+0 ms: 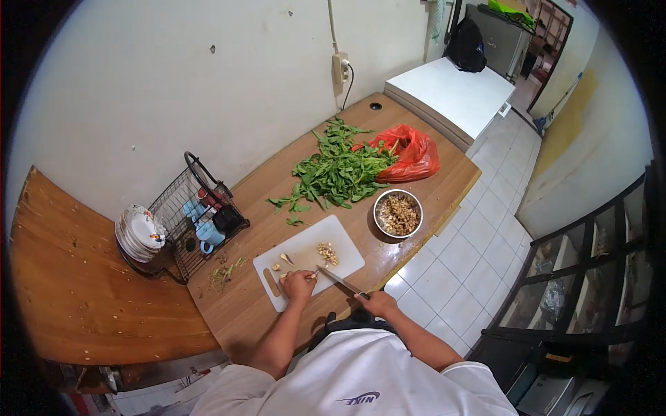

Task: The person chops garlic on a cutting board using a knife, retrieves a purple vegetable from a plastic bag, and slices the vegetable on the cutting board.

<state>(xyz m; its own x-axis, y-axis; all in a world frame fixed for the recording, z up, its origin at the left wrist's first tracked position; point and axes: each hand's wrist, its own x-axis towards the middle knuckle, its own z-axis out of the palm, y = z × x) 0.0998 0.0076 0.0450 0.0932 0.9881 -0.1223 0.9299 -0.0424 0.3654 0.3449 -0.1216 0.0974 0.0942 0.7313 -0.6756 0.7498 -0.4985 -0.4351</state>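
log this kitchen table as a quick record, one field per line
left hand: holding a small pinkish piece over the cutting board
right hand: gripping the knife by its handle
on cutting board: a cluster of pale chopped pieces
metal bowl: holds brownish bits
leafy greens: heaped against the red plastic bag
wire rack: plates, blue mugs
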